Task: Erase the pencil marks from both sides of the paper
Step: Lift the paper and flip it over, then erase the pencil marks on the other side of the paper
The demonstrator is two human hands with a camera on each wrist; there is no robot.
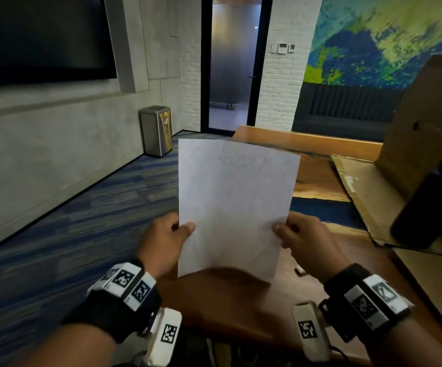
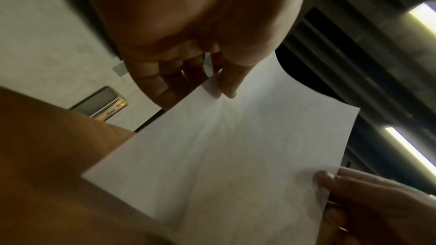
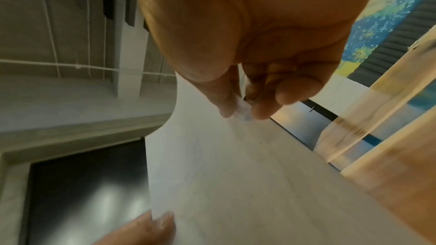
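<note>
A wooden counter (image 1: 230, 308) was seen across the lower centre and right of the frame. Above it, at centre frame, the paper (image 1: 234, 205) was held upright. Its lower left edge was pinched in the grip of the left hand (image 1: 165, 241), its lower right edge by the right hand (image 1: 305, 242). Faint pencil marks were visible near its top.

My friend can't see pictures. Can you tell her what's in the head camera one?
Two hands, left hand and right hand, hold a white paper upright over a wooden table. Faint pencil marks show near its top.
</note>
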